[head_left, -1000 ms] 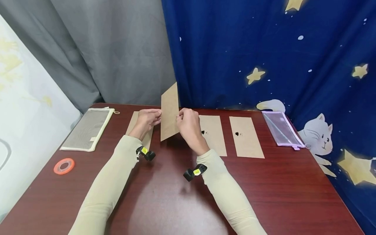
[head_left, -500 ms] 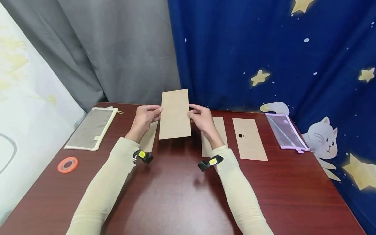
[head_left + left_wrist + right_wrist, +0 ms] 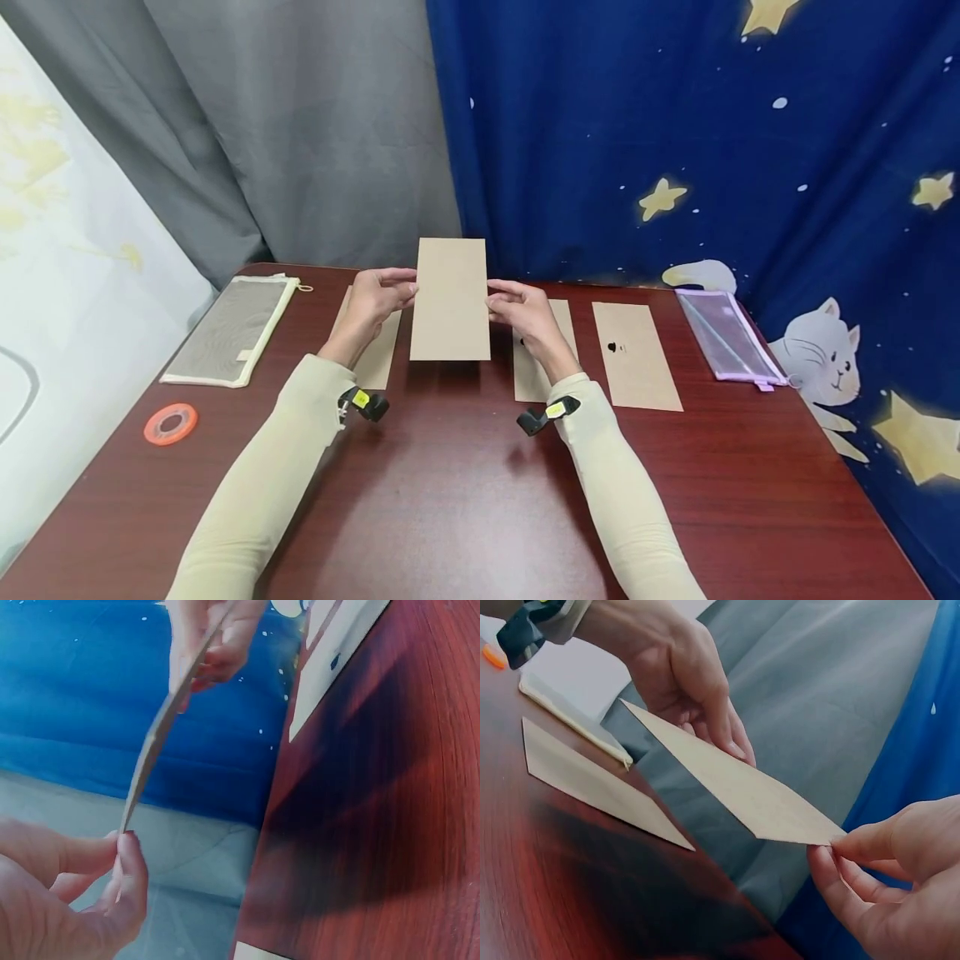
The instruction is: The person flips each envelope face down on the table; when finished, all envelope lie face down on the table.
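Brown card is held above the table, not touching it, btwn L hand & R hand. Its 2 long edges are gripped, 1 by each hand, w/ thumb & fingertips; neither hand is placed nearer. Long axis is pointed forward, approx. at right angles to the line btwn hands; exact tilt can't be told. Flat cards are seen on the table: 1 partly behind L hand, 2 on the R.

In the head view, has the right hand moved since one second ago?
Yes. The right hand, which pinches the raised card, has moved to the right, closer to the rightmost card lying on the table.
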A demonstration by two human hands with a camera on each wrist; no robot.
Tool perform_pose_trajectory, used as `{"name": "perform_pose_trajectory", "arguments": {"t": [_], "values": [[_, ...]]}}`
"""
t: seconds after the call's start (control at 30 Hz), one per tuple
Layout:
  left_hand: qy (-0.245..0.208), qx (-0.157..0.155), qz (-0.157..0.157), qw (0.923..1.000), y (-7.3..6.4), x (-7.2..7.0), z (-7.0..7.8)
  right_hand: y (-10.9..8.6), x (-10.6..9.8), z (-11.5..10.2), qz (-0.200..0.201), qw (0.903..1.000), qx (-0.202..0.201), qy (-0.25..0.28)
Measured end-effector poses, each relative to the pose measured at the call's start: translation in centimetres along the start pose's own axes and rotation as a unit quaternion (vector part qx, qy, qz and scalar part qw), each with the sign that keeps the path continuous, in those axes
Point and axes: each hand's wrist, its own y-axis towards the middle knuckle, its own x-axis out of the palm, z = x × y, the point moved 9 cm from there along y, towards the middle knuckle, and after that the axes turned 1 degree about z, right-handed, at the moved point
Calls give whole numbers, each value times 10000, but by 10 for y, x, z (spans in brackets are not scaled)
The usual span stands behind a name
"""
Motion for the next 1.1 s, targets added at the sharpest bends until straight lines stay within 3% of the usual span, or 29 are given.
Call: {"name": "perform_pose_trajectory", "arguments": {"t": [0.2,0.4,0.63,0.83,0.97,1.1], "values": [[84,-478,-808,9955,5,11,-15,3,-5,15,-120,9996,263,68],[81,-730,-1106,9911,8,15,-32,6,-2,28,-296,9988,370,83],[265,-723,-1033,9917,12,20,-52,4,4,42,-198,9972,517,-508],[999,-426,-857,9904,12,23,-57,2,7,50,-76,9891,560,-1360],[1601,-257,-681,9844,9,22,-55,1,8,46,-67,9794,464,-1964],[2047,-31,-572,9771,8,23,-51,0,10,37,-24,9609,300,-2751]]}}
